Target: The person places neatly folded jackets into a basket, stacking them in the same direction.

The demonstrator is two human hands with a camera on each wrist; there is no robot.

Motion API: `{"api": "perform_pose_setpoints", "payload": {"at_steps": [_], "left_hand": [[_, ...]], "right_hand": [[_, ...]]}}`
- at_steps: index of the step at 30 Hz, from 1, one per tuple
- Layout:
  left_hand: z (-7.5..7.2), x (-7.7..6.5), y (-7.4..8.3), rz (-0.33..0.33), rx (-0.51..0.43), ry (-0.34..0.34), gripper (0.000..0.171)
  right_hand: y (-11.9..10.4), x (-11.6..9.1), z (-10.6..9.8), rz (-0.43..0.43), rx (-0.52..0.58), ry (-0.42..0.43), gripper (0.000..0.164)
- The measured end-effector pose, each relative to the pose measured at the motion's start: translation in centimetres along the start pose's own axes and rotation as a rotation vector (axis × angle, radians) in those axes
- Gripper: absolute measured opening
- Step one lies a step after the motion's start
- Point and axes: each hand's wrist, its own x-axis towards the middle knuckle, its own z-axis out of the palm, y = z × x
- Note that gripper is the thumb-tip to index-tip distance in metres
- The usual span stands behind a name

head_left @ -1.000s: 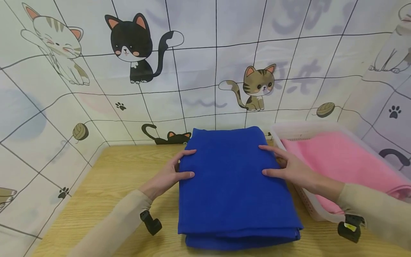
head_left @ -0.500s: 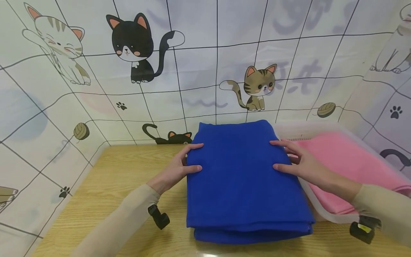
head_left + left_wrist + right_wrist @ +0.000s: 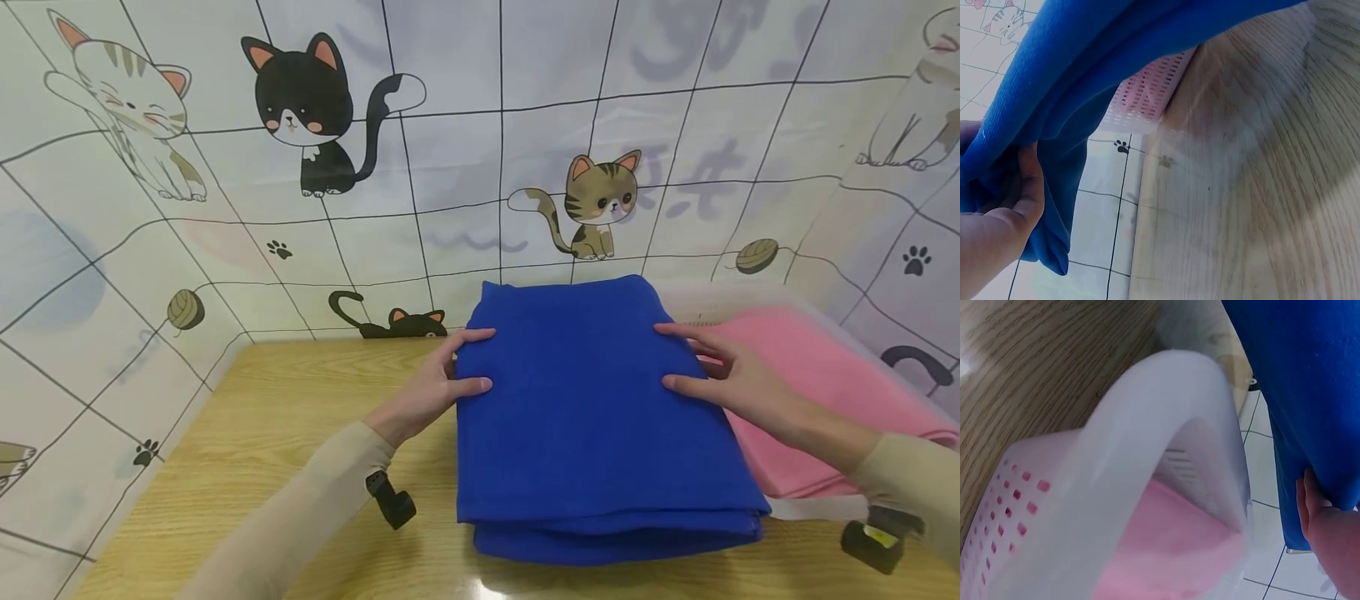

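Note:
A thick folded blue cloth [image 3: 592, 400] hangs above the table, its layers sagging open at the near edge. On its left side my left hand [image 3: 438, 379] grips it, thumb and a finger on top and the other fingers tucked under, as the left wrist view shows. My right hand [image 3: 738, 375] holds the opposite side the same way. The cloth's right part overlaps a white perforated basket [image 3: 1147, 419] in the head view, hiding the basket's left side. Inside the basket lies a folded pink cloth [image 3: 810, 392].
The wood-grain table [image 3: 300, 450] extends to the left and front. Behind it and at both sides rises a wall covering [image 3: 465, 167] printed with cats and grid lines. The basket's raised rim stands close beneath my right forearm.
Both hands have carried the blue cloth to the right and slightly upward, so that it now covers more of the basket's left side. The pink cloth and basket stay where they were.

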Motion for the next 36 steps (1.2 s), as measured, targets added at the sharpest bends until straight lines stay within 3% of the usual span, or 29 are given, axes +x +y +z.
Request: {"api": "perform_pose_setpoints", "payload": {"at_steps": [7,17,30,36], "left_hand": [[1.0,1.0,0.2,0.017,-0.021,0.008,0.063],[2.3,2.0,0.3,0.02,-0.064,-0.032,0.062],[4.8,4.0,0.3,0.012,-0.083,-0.054,0.059],[5.9,4.7,0.3,0.037,-0.095,-0.06,0.058]], "right_hand": [[0.3,-0.5,-1.1,0.01,-0.004,0.016,0.066],[1.1,-1.0,-2.3,-0.005,-0.012,0.07,0.062],[3.5,-2.1,-4.6,-0.034,-0.115,0.119,0.055],[3.6,-2.6,-5.7,-0.026,-0.188,0.093,0.056]]}}
